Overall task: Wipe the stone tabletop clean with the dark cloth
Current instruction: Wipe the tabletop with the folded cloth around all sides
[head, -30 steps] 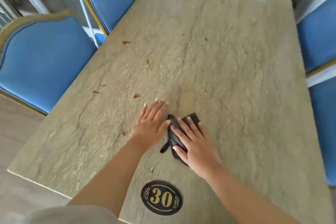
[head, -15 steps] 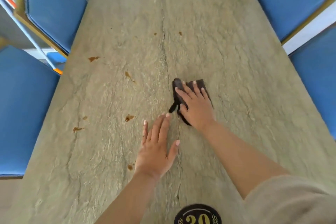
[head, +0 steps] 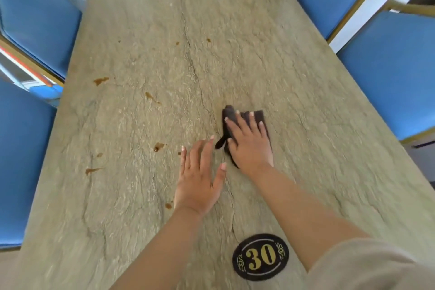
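Near the tabletop point(head: 294, 73) centre, right hand point(head: 250, 146) presses flat-fingered on the dark cloth point(head: 229, 113); left hand point(head: 200, 183) rests spread, bracing. Recommended: carry firm strokes leftward across the brown stains point(head: 159, 146), still uncleaned.

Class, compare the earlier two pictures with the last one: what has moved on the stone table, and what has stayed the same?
The right hand has pushed the dark cloth away from the number plaque, further up the tabletop, leaving the left hand behind it. Nothing was picked up or let go. The left hand stays flat on the stone, and the brown stains remain unwiped.
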